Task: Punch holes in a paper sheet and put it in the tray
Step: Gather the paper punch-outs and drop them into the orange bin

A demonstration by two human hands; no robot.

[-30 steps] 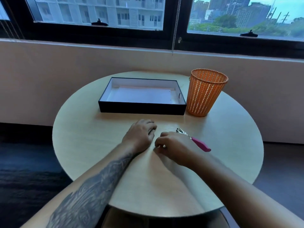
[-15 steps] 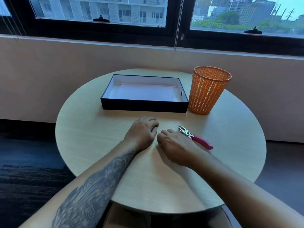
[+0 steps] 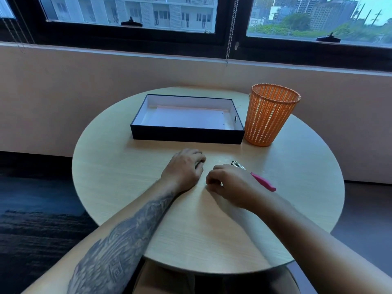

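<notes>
Paper sheet (image 3: pixel 186 119) lies in tray (image 3: pixel 186 135). Near side of tray: your left hand (image 3: pixel 183 169) rests curled, empty; right hand (image 3: pixel 230 184) loosely curled, contents unclear, beside punch (image 3: pixel 257 178). Risk: knuckles nudging punch.

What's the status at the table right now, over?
Left hand and right hand curled on table, no grip on anything. Punch lies beside right hand. Sheet in tray. Nothing in the way.
</notes>
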